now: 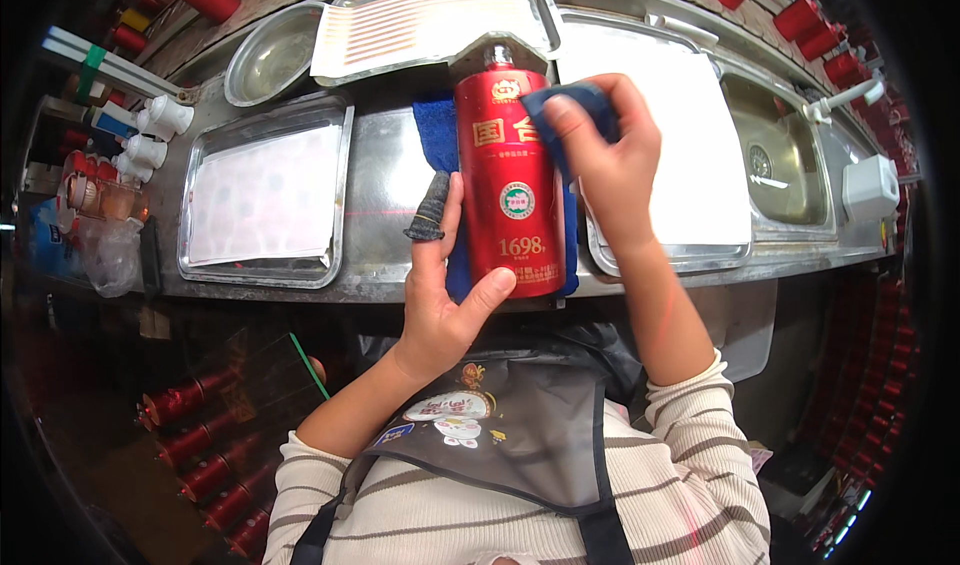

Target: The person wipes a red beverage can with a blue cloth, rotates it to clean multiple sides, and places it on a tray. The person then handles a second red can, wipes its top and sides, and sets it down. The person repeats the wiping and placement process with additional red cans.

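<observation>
A red bottle [508, 230] with gold lettering and a round green-and-white emblem lies on a blue towel [436, 130], its clear neck pointing away from me. My left hand [440, 310] grips the bottle's lower left side, thumb on the front near the base and fingers along the edge. One of its fingers wears a dark grey knitted finger sleeve [430, 210]. At the upper right of the bottle, my right hand [620, 155] pinches a folded dark blue cloth [592, 108] against the surface. The bottle's underside is hidden.
Steel trays lined with paper stand left [335, 205], behind [548, 5] and right [735, 253]. A metal bowl [270, 60] sits back left, a sink [775, 205] far right. White cups [165, 117] crowd the left edge. Red bottles [185, 402] fill racks below left.
</observation>
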`<control>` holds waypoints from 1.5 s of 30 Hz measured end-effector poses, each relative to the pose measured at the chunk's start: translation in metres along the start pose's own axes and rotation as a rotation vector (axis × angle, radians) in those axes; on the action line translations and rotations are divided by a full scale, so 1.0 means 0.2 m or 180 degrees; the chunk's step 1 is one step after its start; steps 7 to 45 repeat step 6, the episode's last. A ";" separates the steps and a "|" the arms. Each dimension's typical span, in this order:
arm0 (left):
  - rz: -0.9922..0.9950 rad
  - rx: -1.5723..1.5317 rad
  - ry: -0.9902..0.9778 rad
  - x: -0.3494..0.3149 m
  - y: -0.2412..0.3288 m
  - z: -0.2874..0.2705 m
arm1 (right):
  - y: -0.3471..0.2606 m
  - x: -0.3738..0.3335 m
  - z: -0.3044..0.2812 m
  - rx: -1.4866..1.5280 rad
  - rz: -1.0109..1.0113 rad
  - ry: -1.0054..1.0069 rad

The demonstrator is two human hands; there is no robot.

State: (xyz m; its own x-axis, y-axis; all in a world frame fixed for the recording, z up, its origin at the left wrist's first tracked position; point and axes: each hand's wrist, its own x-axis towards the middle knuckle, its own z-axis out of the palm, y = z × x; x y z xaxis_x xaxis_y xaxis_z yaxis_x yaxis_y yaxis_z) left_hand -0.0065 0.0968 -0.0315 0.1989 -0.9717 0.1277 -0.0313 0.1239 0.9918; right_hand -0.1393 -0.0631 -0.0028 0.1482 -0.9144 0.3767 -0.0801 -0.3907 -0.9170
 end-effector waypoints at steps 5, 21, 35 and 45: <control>0.0111 0.0024 -0.0021 0.00 -0.01 -0.01 | -0.01 0.06 -0.05 0.0461 0.0195 0.0106; 0.0176 0.0165 -0.0048 0.00 -0.01 -0.03 | -0.02 0.03 -0.03 0.0184 -0.0295 -0.0133; 0.0176 0.0165 -0.0048 0.00 -0.01 -0.03 | -0.02 0.03 -0.03 0.0184 -0.0295 -0.0133; 0.0176 0.0165 -0.0048 0.00 -0.01 -0.03 | -0.02 0.03 -0.03 0.0184 -0.0295 -0.0133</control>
